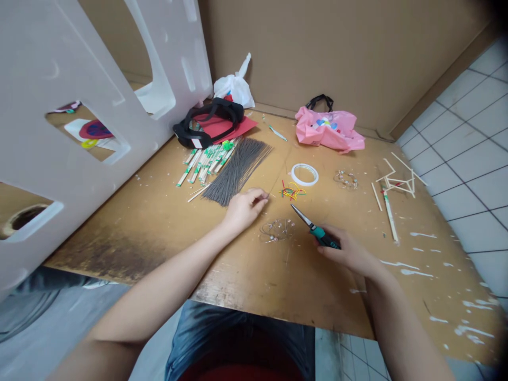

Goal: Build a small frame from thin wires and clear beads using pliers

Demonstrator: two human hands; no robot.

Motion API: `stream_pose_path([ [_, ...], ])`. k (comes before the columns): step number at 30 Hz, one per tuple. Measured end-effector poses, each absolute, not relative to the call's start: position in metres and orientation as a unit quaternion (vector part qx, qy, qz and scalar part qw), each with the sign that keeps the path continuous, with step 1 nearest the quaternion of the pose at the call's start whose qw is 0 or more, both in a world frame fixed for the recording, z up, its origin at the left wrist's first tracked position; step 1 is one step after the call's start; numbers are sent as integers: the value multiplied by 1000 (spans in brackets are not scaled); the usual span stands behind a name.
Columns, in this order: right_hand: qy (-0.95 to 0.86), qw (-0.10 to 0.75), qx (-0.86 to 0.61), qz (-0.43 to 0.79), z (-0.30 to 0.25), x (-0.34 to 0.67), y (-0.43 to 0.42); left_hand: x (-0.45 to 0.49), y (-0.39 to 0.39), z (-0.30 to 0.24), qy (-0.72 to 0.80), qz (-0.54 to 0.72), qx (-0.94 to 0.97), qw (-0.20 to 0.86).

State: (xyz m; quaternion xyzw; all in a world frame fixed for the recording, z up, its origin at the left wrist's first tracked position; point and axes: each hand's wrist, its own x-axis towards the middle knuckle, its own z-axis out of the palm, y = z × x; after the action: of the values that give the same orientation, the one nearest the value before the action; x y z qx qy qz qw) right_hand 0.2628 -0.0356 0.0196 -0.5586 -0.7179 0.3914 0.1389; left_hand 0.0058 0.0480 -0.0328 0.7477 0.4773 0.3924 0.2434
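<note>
My left hand (246, 209) is closed in a pinch at the middle of the table, with a thin dark wire (278, 179) running up and right from its fingertips. Just behind it lies a bundle of dark grey wires (237, 172). In my right hand (346, 248) is a pair of long-nose pliers (317, 231) with teal and black handles, the tips pointing up and left. Between the hands rests a wire loop with small beads (277, 230). Beyond the plier tips is a small pile of red, yellow and green strips (292, 191).
Behind are a roll of white tape (305, 174), a second beaded wire loop (346, 180) and a pink bag (329, 129). A black headset (210, 121) sits near wrapped chopsticks (208, 161). A stick frame (399, 185) lies right. A white plastic panel (119, 106) stands left.
</note>
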Motion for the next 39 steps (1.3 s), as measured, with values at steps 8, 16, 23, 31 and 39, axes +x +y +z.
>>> stream_pose_path([
  [8, -714, 147, -564, 387, 18, 263, -35, 9, 51, -35, 453, 460, 672, 362],
  [16, -685, 189, -560, 426, 7, 269, -33, 13, 40, -12, 362, 433, 475, 675],
  [23, -634, 230, -517, 528, 4, 268, -34, 15, 24, -1, 336, 316, 468, 754],
  [31, -606, 225, -474, 597, 9, 267, -37, 18, 15, 0, 315, 242, 513, 761],
  [39, -589, 214, -445, 639, 8, 264, -36, 23, 12, 0, 289, 219, 496, 789],
])
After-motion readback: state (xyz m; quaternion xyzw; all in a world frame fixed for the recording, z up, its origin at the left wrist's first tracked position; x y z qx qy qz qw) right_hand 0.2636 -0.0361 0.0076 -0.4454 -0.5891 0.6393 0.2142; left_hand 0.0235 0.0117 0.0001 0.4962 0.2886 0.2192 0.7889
